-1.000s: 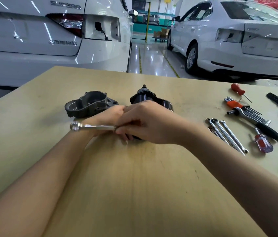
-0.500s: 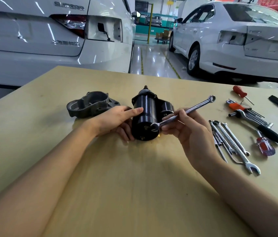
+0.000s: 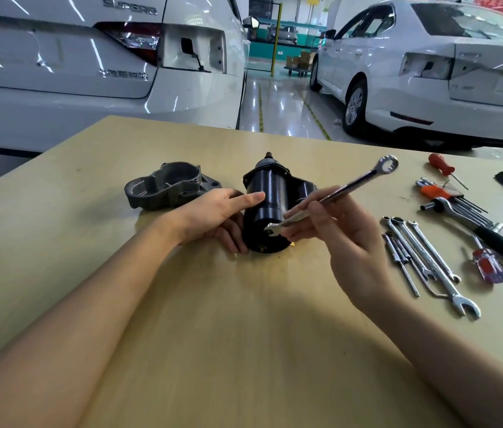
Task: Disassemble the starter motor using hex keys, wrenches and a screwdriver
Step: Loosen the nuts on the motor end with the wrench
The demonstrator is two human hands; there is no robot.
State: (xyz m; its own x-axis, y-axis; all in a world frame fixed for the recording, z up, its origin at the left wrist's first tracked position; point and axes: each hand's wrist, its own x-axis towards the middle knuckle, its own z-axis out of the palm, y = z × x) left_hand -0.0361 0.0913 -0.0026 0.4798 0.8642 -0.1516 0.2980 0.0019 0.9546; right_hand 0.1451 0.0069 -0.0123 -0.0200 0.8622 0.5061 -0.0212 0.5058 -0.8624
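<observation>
On the wooden desk [image 3: 58, 242], a grey cast housing [image 3: 167, 186] lies at the left, and just right of it the left hand [image 3: 210, 217] wraps the side of the black starter motor [image 3: 270, 205], thumb laid along its top and fingers curled under. The right hand [image 3: 346, 242] pinches a combination wrench [image 3: 336, 193] by its shank, open end at the motor's near face and ring end raised toward the far right. Further right lie loose wrenches [image 3: 429, 257], a hex key set [image 3: 457, 202] and red-handled screwdrivers [image 3: 488, 265].
</observation>
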